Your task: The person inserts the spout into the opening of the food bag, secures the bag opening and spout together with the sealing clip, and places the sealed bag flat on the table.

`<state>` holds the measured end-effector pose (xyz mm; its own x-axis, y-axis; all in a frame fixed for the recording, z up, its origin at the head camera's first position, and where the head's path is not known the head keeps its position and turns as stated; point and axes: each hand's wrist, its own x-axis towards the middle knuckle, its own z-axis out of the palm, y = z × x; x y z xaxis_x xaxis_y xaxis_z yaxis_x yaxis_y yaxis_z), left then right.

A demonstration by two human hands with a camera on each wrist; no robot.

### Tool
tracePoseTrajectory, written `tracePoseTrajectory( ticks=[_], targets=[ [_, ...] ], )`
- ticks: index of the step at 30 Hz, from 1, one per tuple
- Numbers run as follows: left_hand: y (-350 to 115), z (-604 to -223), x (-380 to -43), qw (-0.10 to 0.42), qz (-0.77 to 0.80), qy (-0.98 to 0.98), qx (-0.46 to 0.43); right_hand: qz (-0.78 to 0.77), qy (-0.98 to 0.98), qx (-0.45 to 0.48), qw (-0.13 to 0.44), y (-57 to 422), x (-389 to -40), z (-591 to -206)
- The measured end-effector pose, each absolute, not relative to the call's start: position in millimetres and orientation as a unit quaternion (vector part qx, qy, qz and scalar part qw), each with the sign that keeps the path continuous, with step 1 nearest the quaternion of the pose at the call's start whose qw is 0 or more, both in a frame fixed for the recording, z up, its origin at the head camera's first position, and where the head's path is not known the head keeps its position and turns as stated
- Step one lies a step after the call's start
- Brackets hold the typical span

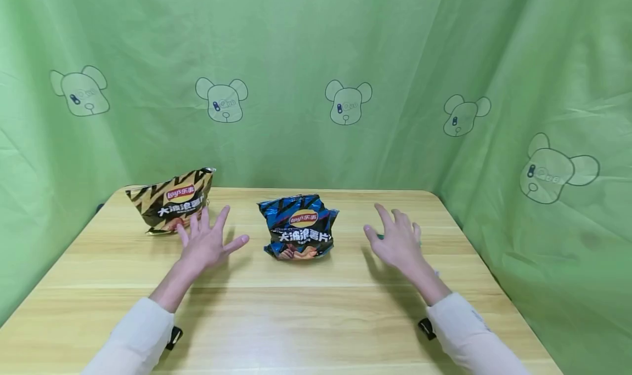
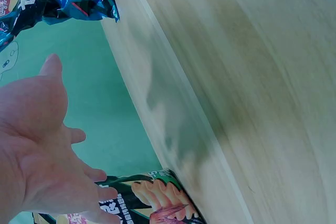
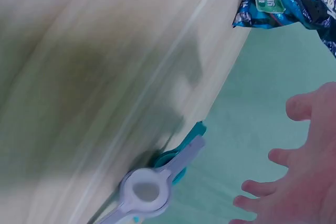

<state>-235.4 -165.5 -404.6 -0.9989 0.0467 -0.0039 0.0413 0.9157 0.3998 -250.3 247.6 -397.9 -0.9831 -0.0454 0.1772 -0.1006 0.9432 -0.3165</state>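
Note:
My left hand is over the table with its fingers spread, holding nothing. Behind its fingertips stands a gold-and-black bag of potato chips, partly covered by the fingers in the left wrist view; I cannot tell whether they touch. A blue-and-black bag of potato chips stands upright between the two hands. To its right, my right hand is likewise spread and holds nothing. Two items with round middles and strap-like arms, one lavender and one teal, lie near it, mostly hidden by that hand in the head view.
The wooden table has its far edge just behind the bags. Green cloth with bear-head drawings hangs behind the table and along both sides. A black strap end shows beneath the left sleeve, another beneath the right.

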Motion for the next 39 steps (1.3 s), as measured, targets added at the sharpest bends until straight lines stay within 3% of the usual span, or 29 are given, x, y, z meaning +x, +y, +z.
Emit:
tracePoseTrajectory(
  ticks=[6, 28, 39],
  targets=[
    [-162, -404, -233, 0.007, 0.196, 0.980, 0.036, 0.189, -0.977, 0.032, 0.094, 262, -247, -397],
    [-130, -381, -215, 0.093, 0.208, 0.967, 0.112, 0.236, -0.968, 0.011, 0.086, 311, -233, -401],
    [-119, -379, -220, 0.149, 0.221, 0.952, 0.150, 0.228, -0.973, -0.012, 0.019, 343, -223, -401]
  ],
)
